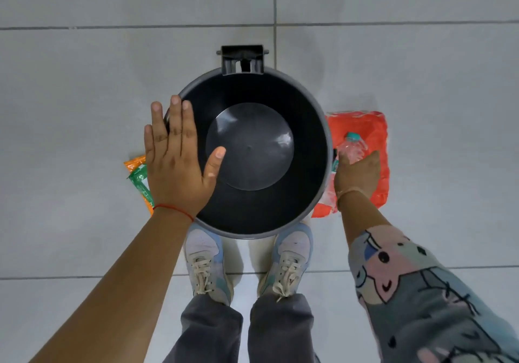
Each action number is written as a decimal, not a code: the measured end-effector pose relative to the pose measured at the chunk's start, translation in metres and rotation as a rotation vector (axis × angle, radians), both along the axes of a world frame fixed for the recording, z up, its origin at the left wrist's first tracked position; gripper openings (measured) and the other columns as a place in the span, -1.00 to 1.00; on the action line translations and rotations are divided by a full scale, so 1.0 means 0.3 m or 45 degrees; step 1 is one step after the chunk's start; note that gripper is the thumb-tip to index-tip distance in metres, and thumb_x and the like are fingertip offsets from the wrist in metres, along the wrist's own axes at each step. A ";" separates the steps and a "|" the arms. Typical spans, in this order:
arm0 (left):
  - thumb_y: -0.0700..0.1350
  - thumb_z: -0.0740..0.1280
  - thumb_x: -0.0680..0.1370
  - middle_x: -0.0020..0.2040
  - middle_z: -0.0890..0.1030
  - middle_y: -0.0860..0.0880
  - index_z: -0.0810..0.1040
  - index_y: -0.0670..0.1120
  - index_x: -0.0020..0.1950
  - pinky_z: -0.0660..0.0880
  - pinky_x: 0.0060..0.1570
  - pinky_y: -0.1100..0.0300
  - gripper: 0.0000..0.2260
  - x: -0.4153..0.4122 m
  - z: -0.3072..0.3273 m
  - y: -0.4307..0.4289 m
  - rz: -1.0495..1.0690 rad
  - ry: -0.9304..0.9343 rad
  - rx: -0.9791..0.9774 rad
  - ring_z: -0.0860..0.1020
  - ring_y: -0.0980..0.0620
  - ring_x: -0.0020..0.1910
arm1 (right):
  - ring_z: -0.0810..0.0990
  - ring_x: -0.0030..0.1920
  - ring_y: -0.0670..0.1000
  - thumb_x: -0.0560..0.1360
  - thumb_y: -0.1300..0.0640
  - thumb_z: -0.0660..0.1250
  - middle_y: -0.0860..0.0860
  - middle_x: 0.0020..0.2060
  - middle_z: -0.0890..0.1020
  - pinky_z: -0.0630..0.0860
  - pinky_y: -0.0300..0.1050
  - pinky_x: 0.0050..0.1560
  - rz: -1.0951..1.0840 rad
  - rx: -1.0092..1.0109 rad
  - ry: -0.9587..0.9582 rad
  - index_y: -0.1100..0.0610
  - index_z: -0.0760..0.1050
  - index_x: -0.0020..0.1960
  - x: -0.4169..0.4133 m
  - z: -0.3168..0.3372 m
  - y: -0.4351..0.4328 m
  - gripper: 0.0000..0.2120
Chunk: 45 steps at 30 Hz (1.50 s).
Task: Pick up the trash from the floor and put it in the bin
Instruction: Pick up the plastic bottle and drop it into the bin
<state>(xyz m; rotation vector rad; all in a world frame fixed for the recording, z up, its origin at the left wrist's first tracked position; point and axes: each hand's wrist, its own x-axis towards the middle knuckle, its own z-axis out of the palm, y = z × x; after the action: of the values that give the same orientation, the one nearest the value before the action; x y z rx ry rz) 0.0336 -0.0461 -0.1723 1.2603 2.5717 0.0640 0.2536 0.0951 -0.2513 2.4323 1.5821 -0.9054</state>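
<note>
Bin (254, 222) empty so far. Right hand (356, 175) wrapping plastic bottle (352, 147) on orange bag (373, 126); left hand (175, 160) flat, fingers spread, holding nothing. Green-orange wrappers (139, 177) untouched on floor (84, 109).

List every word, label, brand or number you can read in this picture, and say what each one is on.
No text here can be read.
Green and orange wrappers: white print shows, too blurred to read.
Clear bottle under the right hand: a strip of label shows, illegible.
Orange-red plastic bag: pale marks along its top edge, not readable.
Bin, shoes and patterned sleeve: no lettering visible.
</note>
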 end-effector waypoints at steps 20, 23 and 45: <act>0.24 -0.16 0.55 0.50 0.13 -0.22 0.04 -0.21 0.47 -0.02 0.44 0.00 -0.34 -0.002 -0.005 -0.003 -0.055 -0.022 0.025 0.03 -0.18 0.48 | 0.55 0.08 0.13 0.33 0.25 0.39 0.19 0.12 0.54 0.47 -0.23 0.08 -0.121 0.658 0.317 0.28 0.33 0.33 -0.047 0.262 -0.036 -0.41; 0.24 -0.20 0.54 0.50 0.14 -0.22 0.05 -0.20 0.47 -0.02 0.43 -0.01 -0.33 0.000 0.001 0.001 -0.052 -0.037 0.007 0.04 -0.19 0.48 | 0.56 -0.11 -0.12 0.31 0.21 0.47 0.00 -0.03 0.54 0.45 -0.38 -0.12 -0.027 0.714 0.505 0.07 0.36 0.20 -0.119 0.526 -0.059 -0.49; 0.17 -0.04 0.53 0.50 0.11 -0.23 0.03 -0.22 0.47 -0.06 0.44 -0.01 -0.36 -0.002 -0.006 -0.002 -0.145 -0.053 0.095 0.01 -0.18 0.48 | 0.44 0.26 0.17 0.51 0.31 0.28 0.27 0.23 0.51 0.29 -0.16 0.31 0.508 0.819 0.652 0.34 0.50 0.14 -0.356 0.325 -0.179 -0.77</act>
<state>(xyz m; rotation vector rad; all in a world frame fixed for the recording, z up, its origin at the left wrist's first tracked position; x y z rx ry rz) 0.0330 -0.0468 -0.1742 1.4148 2.4784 0.1628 0.1467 0.0413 -0.1537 2.1497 2.7876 -1.1275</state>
